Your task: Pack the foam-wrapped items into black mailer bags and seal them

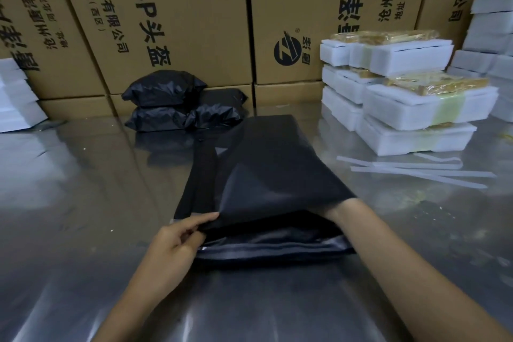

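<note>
A black mailer bag (266, 169) lies on top of a flat stack of the same bags in the middle of the steel table (69, 189). My left hand (177, 241) pinches the upper lip of its mouth and lifts it. My right forearm (369, 225) goes into the opening, so that hand is hidden inside the bag. Foam-wrapped items (410, 108) with yellow tape are piled at the right. Three filled black bags (172, 103) sit stacked at the back.
Large cardboard boxes (177, 14) wall off the back of the table. More white foam pieces (491, 22) tower at the far right and another foam pile (14, 97) lies at the far left. Peeled white strips (416, 169) lie right of the bag.
</note>
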The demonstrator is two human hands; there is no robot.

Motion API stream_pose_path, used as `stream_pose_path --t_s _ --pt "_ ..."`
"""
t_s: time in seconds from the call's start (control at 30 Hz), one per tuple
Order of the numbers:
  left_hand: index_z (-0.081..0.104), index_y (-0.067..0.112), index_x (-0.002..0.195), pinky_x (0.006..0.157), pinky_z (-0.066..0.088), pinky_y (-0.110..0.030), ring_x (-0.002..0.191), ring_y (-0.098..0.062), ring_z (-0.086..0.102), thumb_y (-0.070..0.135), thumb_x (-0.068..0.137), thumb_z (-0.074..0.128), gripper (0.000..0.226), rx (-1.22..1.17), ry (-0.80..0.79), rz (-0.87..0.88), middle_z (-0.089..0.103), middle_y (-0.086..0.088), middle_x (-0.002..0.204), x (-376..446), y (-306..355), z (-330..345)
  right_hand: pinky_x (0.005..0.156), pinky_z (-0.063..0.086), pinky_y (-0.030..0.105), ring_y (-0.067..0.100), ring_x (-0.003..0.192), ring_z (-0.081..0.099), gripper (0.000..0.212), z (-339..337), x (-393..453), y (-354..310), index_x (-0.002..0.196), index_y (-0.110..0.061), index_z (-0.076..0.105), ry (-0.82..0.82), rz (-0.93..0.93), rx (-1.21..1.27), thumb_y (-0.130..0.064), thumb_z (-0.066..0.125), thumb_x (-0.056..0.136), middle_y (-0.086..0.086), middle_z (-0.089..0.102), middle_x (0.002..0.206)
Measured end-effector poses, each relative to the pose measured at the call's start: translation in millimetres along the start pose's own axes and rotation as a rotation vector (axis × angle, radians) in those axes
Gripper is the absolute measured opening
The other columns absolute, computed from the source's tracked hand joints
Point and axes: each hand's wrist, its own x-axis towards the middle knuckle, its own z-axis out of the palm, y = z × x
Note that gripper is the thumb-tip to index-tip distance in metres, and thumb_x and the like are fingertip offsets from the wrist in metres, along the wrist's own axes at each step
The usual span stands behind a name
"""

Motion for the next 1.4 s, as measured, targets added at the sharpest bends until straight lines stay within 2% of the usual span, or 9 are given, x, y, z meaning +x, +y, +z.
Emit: stream_pose_path --t_s 0.1,0.23,0.4,0.53,0.63,0.73,0.8,1.07,1.4 --pt "0.072 0.059 0.095 0.079 0.036 -0.031 0.087 -0.015 0.052 0.005 0.095 0.055 0.056 0.104 -0.144 -0.034 0.072 -0.019 0.097 5.2 -1.7 -0.5 0.052 0.046 0.011 0.002 0.038 0.054 0.074 -1.5 -7.4 0.1 0.04 -0.021 0.06 -0.057 0.028 -0.195 0.003 0.034 0.105 -0.013 0.048 0.029" --pt "0.073 0.044 0.089 0.08 0.042 -0.027 0.085 -0.012 0.062 0.014 0.096 0.054 0.036 0.251 -0.253 -0.059 0.075 -0.012 0.104 12.4 9.6 -2.9 0.053 0.04 0.011 0.001 0.038 0.049 0.052 4.5 -24.1 -3.9 0.065 -0.017 0.06 -0.287 0.203 -0.673 -0.033 0.035 0.107 -0.011 0.059 0.044" --pt "0.076 0.026 0.068 0.06 0.04 -0.019 0.063 0.001 0.06 0.041 0.099 0.048 0.044 0.245 -0.172 -0.076 0.064 0.013 0.067 31.6 52.9 -27.3 0.042 0.047 0.02 0.012 0.045 0.063 0.038 -29.9 -78.5 -28.8 0.077 -0.009 0.072 -0.392 -0.008 -0.353 -0.028 0.052 0.103 0.009 0.074 0.068" --pt "0.065 0.024 0.104 0.076 0.047 -0.031 0.087 -0.009 0.061 0.052 0.088 0.063 0.032 0.138 0.038 0.087 0.064 0.009 0.095 85.4 89.3 -15.8 0.037 0.033 0.019 0.01 0.032 0.041 0.041 -65.7 -73.4 -68.8 0.049 -0.016 0.068 0.22 -0.263 -0.191 -0.029 0.062 0.089 0.004 0.055 0.041" --pt "0.029 0.022 0.152 0.103 0.035 -0.027 0.138 -0.015 0.04 0.069 0.071 0.068 0.101 0.037 -0.192 0.049 0.039 0.004 0.152 128.7 102.1 13.8 0.058 0.044 0.021 0.007 0.061 0.06 0.018 -58.0 -23.8 -78.7 0.074 -0.024 0.073 0.584 -0.436 -0.146 -0.037 0.07 0.087 -0.005 0.07 0.07" --pt "-0.003 0.027 0.159 0.11 0.024 -0.023 0.149 -0.014 0.02 0.079 0.061 0.066 0.131 0.122 -0.353 0.014 0.011 0.006 0.165 144.5 83.9 45.2 0.09 0.042 0.016 0.009 0.121 0.052 0.089 -36.2 24.3 -45.7 0.146 -0.022 0.041 0.334 -0.317 -0.289 -0.058 0.08 0.075 -0.008 0.052 0.136" --pt "-0.01 0.032 0.157 0.115 0.027 -0.027 0.148 -0.012 0.02 0.078 0.058 0.071 0.136 0.152 -0.344 0.022 0.011 0.01 0.164 144.3 60.0 56.5 0.106 0.033 0.016 0.004 0.138 0.035 0.123 -22.3 39.2 -10.0 0.159 -0.024 0.014 0.209 -0.315 -0.303 -0.06 0.085 0.065 -0.011 0.035 0.155" --pt "0.035 0.046 0.147 0.106 0.044 -0.027 0.119 0.002 0.056 0.068 0.056 0.084 0.106 0.046 -0.254 0.093 0.061 0.022 0.13 132.8 11.4 55.2 0.105 0.05 0.034 0.006 0.118 0.061 0.093 -18.2 58.2 35.4 0.137 -0.029 0.054 0.291 -0.344 -0.167 -0.056 0.092 0.056 -0.012 0.066 0.128" --pt "0.039 0.033 0.151 0.096 0.042 -0.008 0.121 0.008 0.053 0.077 0.069 0.065 0.097 0.079 -0.083 0.237 0.062 0.021 0.131 118.5 19.5 59.9 0.082 0.054 0.01 -0.006 0.099 0.068 0.056 -28.8 50.5 40.0 0.118 -0.033 0.068 0.326 -0.385 0.016 -0.044 0.089 0.067 -0.025 0.074 0.104"
